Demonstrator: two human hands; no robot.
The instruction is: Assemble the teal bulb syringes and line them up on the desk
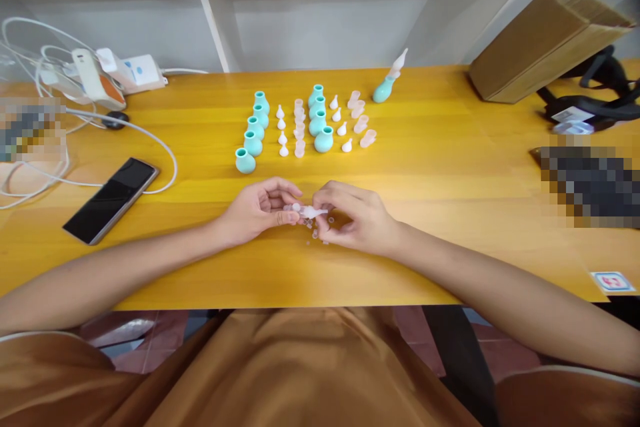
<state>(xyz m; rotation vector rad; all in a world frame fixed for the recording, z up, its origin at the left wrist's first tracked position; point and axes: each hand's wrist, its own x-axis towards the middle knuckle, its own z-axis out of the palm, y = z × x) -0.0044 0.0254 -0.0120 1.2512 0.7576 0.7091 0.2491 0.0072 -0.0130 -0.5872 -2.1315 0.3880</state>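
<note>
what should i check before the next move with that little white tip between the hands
1. White tip held by both hands: ok, left hand and right hand pinch it.
2. Tip fully seated: cannot tell, fingers hide it.
3. Loose small bits under the hands: not ok, scattered.
4. Teal bulbs within reach, upright: ok.
5. Clear caps lined up: ok.
6. Phone away from the hands: ok.
</note>
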